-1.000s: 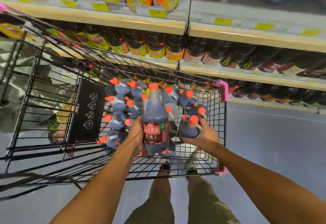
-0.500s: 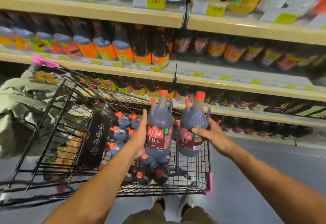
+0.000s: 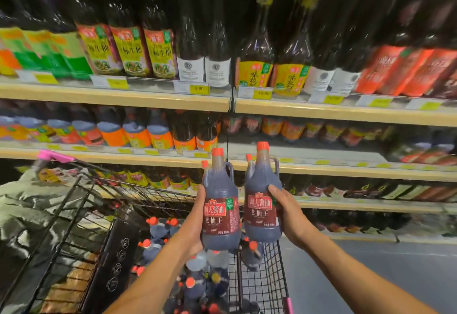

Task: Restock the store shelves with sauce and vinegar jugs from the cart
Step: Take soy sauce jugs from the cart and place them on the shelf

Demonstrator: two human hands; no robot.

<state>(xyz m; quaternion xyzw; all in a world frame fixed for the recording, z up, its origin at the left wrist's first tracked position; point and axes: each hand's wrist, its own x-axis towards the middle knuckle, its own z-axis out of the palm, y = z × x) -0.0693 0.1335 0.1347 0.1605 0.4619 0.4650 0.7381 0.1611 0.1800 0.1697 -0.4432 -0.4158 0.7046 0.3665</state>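
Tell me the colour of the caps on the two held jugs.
Orange-red, on the left jug's cap and the right jug's cap; head view.

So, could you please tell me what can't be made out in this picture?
Head view only:
- Price tags: motion blur, figures unreadable.
- Left hand: fingers hidden behind the left jug.
- Cart jugs: count unclear, forearms and the right jug cover some.
- Top-shelf bottles: tops cut off by the upper edge.
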